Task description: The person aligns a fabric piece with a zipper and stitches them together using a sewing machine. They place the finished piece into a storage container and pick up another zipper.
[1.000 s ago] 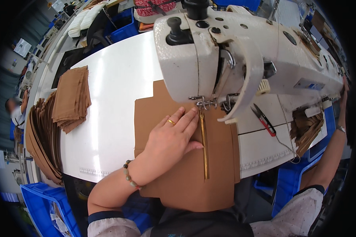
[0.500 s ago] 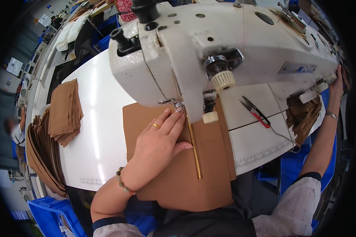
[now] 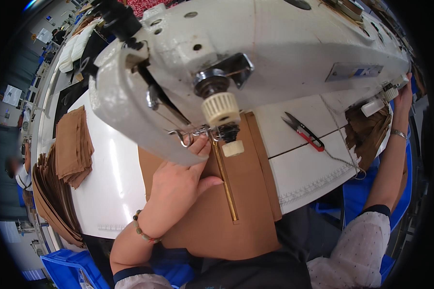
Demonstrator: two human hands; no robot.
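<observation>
viewpoint now nearer the machine (image 3: 284,62), hands (image 3: 404,100) apart, left one (image 3: 175,185) on brown cloth (image 3: 251,202) with gold zipper (image 3: 226,191)

You have bright, fairly even white light over the sewing table (image 3: 101,195), with pale streaks of glare on its left part, running from far to near. Small highlights glint on the metal fittings of the sewing machine (image 3: 284,72), while the space beneath the table's near edge is dim. Your fisheye lens curves straight edges outward, the background workroom (image 3: 21,96) at far left looks small and soft, and black swallows the left and right rims.
</observation>
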